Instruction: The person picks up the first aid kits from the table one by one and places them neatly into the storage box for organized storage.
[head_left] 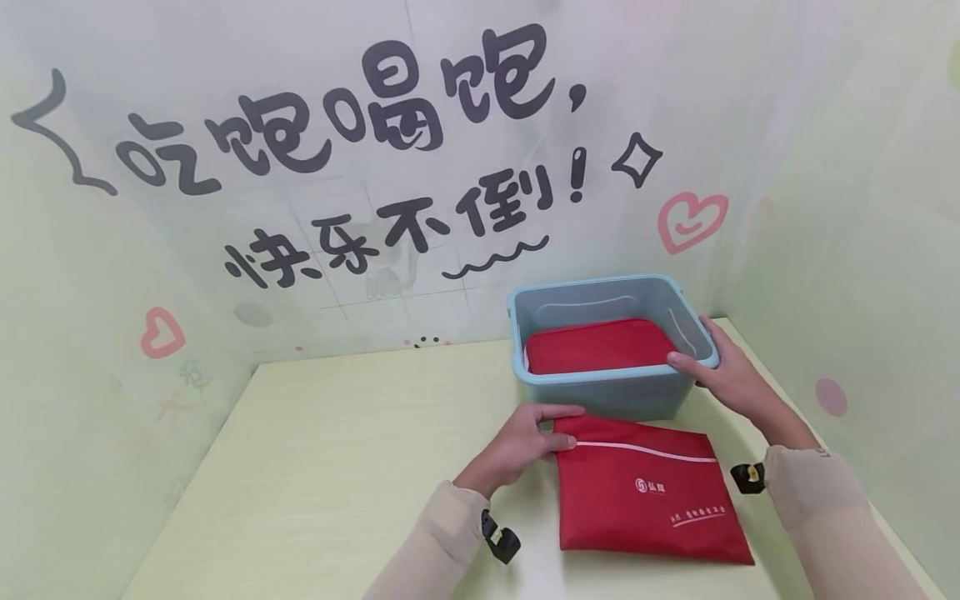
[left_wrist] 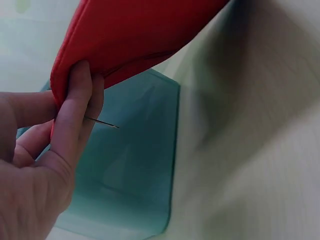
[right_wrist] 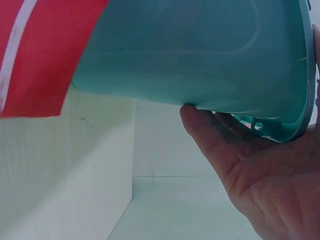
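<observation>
My left hand (head_left: 517,442) pinches the upper left corner of a red fabric pouch (head_left: 630,508) that has a white stripe and white print. In the left wrist view the thumb and fingers clasp the edge of the pouch (left_wrist: 130,35); a thin dark sliver of unclear kind shows beside them. Behind the pouch stands a blue plastic bin (head_left: 600,396). My right hand (head_left: 731,379) grips its right rim near the front corner, thumb on top and fingers outside against the bin wall (right_wrist: 175,60). Inside the bin lies another red item (head_left: 600,346), its lower part hidden by the front wall.
The pale wooden table (head_left: 337,467) extends to the left of the bin. Pale walls (head_left: 862,250) with drawings and black lettering enclose it at the back and sides. The bin stands near the table's back right corner.
</observation>
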